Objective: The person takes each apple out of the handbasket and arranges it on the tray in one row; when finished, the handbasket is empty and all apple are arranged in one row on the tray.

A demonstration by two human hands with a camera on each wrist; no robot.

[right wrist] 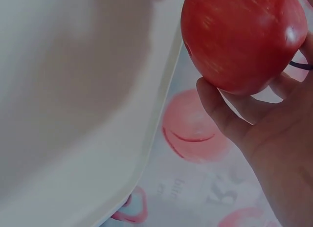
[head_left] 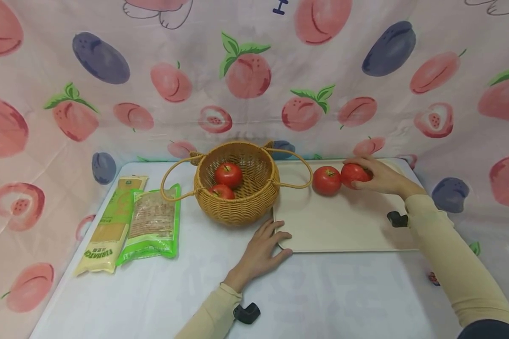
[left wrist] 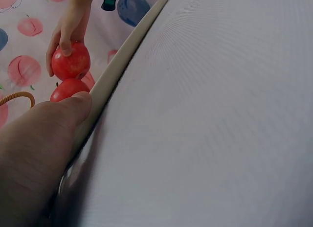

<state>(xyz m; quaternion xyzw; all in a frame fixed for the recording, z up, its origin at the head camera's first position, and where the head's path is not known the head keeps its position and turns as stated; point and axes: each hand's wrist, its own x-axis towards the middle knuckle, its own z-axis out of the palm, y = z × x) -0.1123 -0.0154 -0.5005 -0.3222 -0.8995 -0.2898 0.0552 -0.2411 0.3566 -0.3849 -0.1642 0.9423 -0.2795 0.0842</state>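
My right hand (head_left: pixel 375 175) holds a red apple (right wrist: pixel 242 38) between thumb and fingers, over the back right part of a flat cream tray (head_left: pixel 343 226). Just left of it, close against it in the head view, another red apple (head_left: pixel 327 180) sits on the tray. My left hand (head_left: pixel 263 249) rests with spread fingers at the tray's front left corner, its thumb (left wrist: pixel 76 108) along the front edge. Left of the tray stands a wicker basket (head_left: pixel 233 214) with two red apples (head_left: pixel 228 175) inside, its two handles folded outward.
A long yellow-green noodle packet (head_left: pixel 106 230) and a green-edged clear bag (head_left: pixel 152 221) of brownish contents lie left of the basket on the white tabletop (head_left: pixel 314 296). A fruit-print cloth (head_left: pixel 246 113) hangs behind the table. One basket handle (head_left: pixel 294 185) reaches over the tray.
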